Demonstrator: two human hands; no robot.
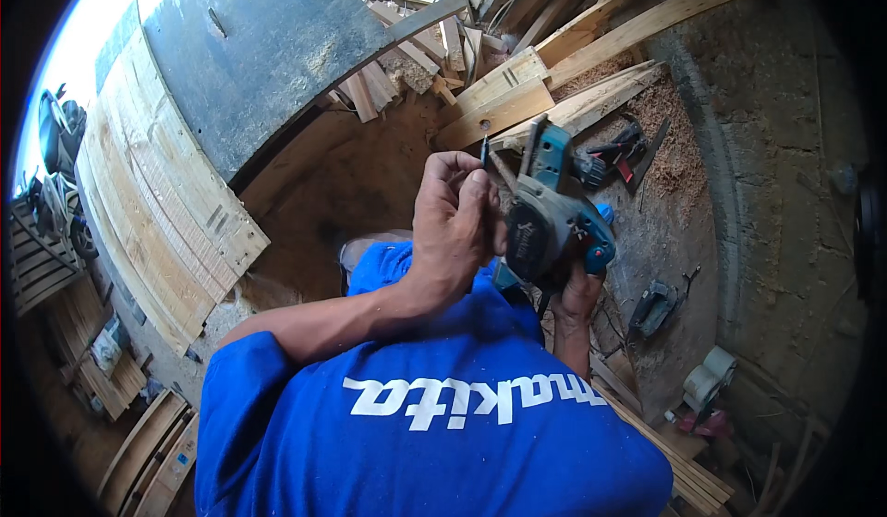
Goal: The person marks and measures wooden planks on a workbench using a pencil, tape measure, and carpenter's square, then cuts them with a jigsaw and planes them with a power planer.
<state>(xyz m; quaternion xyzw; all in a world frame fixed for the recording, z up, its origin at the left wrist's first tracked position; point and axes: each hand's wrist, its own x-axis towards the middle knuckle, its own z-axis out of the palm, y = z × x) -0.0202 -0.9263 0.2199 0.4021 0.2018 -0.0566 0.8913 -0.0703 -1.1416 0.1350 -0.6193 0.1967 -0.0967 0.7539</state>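
My right hand (578, 297) grips a teal and black electric hand planer (538, 240) from below and behind, and the tool is tilted up in front of my chest. Close to the planer's left side, my left hand (453, 207) is closed in a pinch. A thin dark rod (485, 152) sticks up from between its thumb and fingers; its exact kind is too small to make out. Some of the left fingers are hidden behind the thumb and the planer's edge.
On the left stand light wooden boards (171, 203) beside a dark sheet-topped table (268, 41). Planks (504, 101) and offcuts lie ahead. To the right are another power tool (614, 152), wood shavings (670, 152), a dark teal tool (654, 307) and tape rolls (710, 376).
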